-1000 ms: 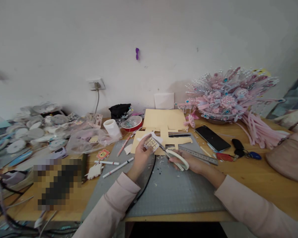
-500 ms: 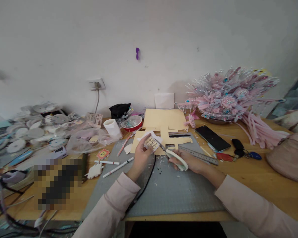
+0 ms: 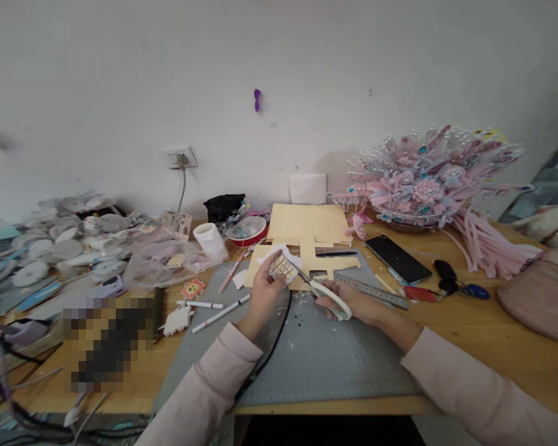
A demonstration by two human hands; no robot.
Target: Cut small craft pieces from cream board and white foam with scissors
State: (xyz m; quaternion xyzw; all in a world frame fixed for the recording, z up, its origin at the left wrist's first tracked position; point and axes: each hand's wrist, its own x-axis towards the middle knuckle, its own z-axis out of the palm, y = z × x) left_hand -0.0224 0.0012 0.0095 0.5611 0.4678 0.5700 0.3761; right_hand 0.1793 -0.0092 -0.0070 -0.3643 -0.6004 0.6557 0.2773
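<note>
My left hand [image 3: 266,291] pinches a small piece of white paper [image 3: 283,266] with a dark, looping pattern on a yellowish patch. In my right hand [image 3: 348,300] is a pair of scissors [image 3: 337,302] with pale handles, fingers closed round the grips. The blades point up and left, against the right side of the patterned paper. Below and behind both hands lie cream card sheets [image 3: 309,223] with cut-out gaps, on a grey cutting mat [image 3: 335,365]. A steel ruler [image 3: 374,291] lies beyond my right hand.
Marker pens [image 3: 221,314] and cut paper shapes [image 3: 177,319] lie left of the mat. A black cable [image 3: 279,337] crosses it. To the right are a phone [image 3: 398,258], keys [image 3: 446,279] and a pink beaded headpiece [image 3: 428,186]. Piled white discs [image 3: 69,248] fill the far left.
Both hands stay almost in place. The scissor handles have drawn slightly closer together, and the blades look more closed at the paper's edge.
</note>
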